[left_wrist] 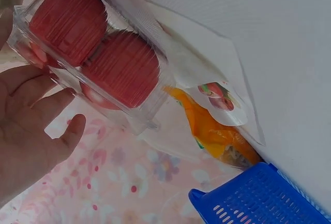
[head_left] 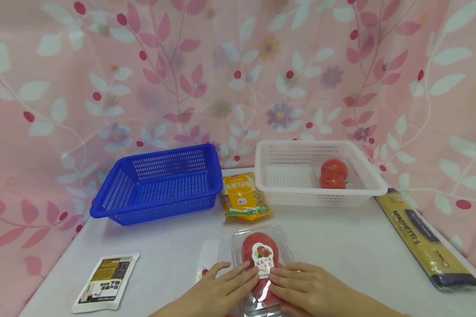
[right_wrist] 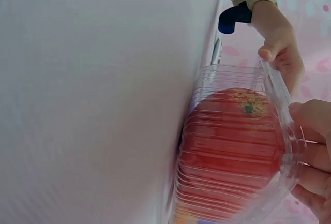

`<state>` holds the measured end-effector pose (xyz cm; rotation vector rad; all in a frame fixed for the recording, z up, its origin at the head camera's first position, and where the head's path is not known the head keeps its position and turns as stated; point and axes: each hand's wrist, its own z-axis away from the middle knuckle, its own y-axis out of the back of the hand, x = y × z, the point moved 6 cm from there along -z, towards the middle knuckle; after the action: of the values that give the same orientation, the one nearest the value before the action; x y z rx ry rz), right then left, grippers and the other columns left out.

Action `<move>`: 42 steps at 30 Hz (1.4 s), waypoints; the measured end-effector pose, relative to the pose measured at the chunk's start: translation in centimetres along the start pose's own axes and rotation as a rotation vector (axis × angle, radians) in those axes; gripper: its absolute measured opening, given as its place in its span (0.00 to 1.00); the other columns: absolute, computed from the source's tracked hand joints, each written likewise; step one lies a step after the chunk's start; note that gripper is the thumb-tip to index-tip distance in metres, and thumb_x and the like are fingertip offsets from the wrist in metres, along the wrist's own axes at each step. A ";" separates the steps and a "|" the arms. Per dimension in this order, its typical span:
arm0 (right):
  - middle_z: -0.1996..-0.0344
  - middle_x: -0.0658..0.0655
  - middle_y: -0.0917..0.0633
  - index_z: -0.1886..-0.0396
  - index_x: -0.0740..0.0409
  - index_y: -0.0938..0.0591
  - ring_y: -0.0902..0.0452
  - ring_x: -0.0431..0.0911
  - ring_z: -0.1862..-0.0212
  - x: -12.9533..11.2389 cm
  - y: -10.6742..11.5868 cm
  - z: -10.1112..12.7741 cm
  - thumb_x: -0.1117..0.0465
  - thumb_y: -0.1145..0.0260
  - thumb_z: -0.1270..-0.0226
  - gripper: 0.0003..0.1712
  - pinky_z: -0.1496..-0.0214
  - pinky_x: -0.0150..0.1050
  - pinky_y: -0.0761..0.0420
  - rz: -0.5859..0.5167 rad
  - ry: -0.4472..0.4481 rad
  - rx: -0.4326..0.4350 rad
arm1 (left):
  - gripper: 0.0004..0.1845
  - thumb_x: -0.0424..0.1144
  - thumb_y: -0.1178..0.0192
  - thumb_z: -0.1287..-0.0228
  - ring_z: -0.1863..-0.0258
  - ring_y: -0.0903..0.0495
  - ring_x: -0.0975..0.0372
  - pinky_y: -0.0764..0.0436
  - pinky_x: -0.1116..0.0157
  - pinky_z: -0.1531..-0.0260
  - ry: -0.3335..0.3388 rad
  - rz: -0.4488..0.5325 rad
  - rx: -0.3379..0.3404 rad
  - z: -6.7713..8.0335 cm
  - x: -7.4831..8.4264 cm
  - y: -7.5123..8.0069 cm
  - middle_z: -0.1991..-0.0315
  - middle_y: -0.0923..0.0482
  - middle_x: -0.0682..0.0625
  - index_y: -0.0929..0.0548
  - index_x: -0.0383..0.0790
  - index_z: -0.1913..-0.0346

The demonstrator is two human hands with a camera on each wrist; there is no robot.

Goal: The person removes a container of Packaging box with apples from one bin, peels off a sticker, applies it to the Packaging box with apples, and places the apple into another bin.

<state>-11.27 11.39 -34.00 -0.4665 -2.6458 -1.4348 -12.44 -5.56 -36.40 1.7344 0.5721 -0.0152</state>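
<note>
A clear plastic box [head_left: 283,240] with red round fruit [left_wrist: 121,69] inside lies on the table in front of me. A white sticker [head_left: 258,253] with a fruit picture and printed text is on its lid. My left hand [head_left: 222,288] rests straight fingers on the lid from the left, the fingertips at the sticker's lower edge. From the other side my right hand [head_left: 309,286] lays its extended fingers on the lid, also touching near the sticker. Beside the left hand lies a white backing sheet [head_left: 210,253] bearing a similar fruit sticker [left_wrist: 217,94].
A blue basket [head_left: 164,207] stands back left, and a white basket [head_left: 317,197] with red tomatoes [head_left: 335,169] back right. Between them lies a yellow food packet [head_left: 242,198]. A white-edged pouch [head_left: 105,281] is at left, a spaghetti pack [head_left: 424,242] at right. A floral curtain hangs behind.
</note>
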 end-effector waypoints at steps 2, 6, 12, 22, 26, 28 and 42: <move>0.50 0.56 0.19 0.49 0.59 0.20 0.25 0.42 0.47 -0.2 0.2 0.0 0.52 0.44 0.33 0.20 0.50 0.38 0.24 -0.021 0.013 -0.004 | 0.34 0.61 0.65 0.32 0.36 0.38 0.58 0.34 0.60 0.47 -0.005 -0.005 -0.002 0.0 0.0 0.3 0.36 0.35 0.50 0.33 0.39 0.36; 0.50 0.53 0.20 0.49 0.57 0.20 0.25 0.41 0.46 -0.2 0.6 0.2 0.49 0.41 0.36 0.21 0.47 0.36 0.26 -0.111 -0.016 -0.065 | 0.29 0.58 0.60 0.32 0.40 0.33 0.59 0.30 0.65 0.51 -0.003 0.051 -0.028 0.1 -0.2 1.4 0.40 0.30 0.51 0.28 0.42 0.39; 0.53 0.51 0.18 0.53 0.56 0.19 0.24 0.42 0.50 0.1 1.4 0.0 0.54 0.36 0.39 0.17 0.48 0.36 0.26 -0.188 -0.022 0.004 | 0.19 0.51 0.48 0.35 0.52 0.23 0.64 0.24 0.70 0.63 0.084 0.280 -0.052 0.0 -1.1 2.3 0.48 0.23 0.53 0.21 0.45 0.48; 0.40 0.51 0.29 0.41 0.53 0.28 0.38 0.47 0.38 2.1 1.6 0.6 0.48 0.34 0.43 0.31 0.39 0.30 0.37 -0.118 -0.376 -0.017 | 0.33 0.62 0.53 0.38 0.48 0.25 0.56 0.20 0.58 0.62 0.399 0.491 -0.162 0.5 -2.6 0.6 0.40 0.32 0.47 0.34 0.47 0.36; 0.35 0.52 0.36 0.36 0.52 0.33 0.43 0.49 0.35 2.9 1.2 1.0 0.44 0.34 0.46 0.39 0.41 0.41 0.31 -0.061 -0.469 -0.059 | 0.44 0.72 0.59 0.44 0.45 0.29 0.51 0.21 0.51 0.63 0.574 0.547 -0.269 0.9 -3.1 -0.8 0.32 0.43 0.45 0.44 0.50 0.30; 0.33 0.52 0.39 0.34 0.51 0.35 0.45 0.49 0.35 3.4 0.9 1.4 0.42 0.34 0.46 0.42 0.45 0.48 0.28 -0.057 -0.521 -0.087 | 0.47 0.75 0.60 0.47 0.45 0.30 0.50 0.22 0.49 0.64 0.642 0.561 -0.291 0.9 -3.2 -1.3 0.31 0.47 0.45 0.47 0.50 0.29; 0.30 0.50 0.49 0.30 0.38 0.45 0.42 0.49 0.36 4.8 -1.5 4.6 0.35 0.39 0.45 0.45 0.55 0.53 0.23 -0.284 -0.824 -0.229 | 0.52 0.77 0.52 0.57 0.45 0.33 0.38 0.28 0.36 0.65 0.759 0.673 -0.347 0.2 -3.3 -3.6 0.28 0.57 0.45 0.56 0.63 0.28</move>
<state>-16.06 15.46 -36.65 -0.9000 -3.2727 -1.9805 -16.68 -6.48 -38.73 1.4763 0.4572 1.1848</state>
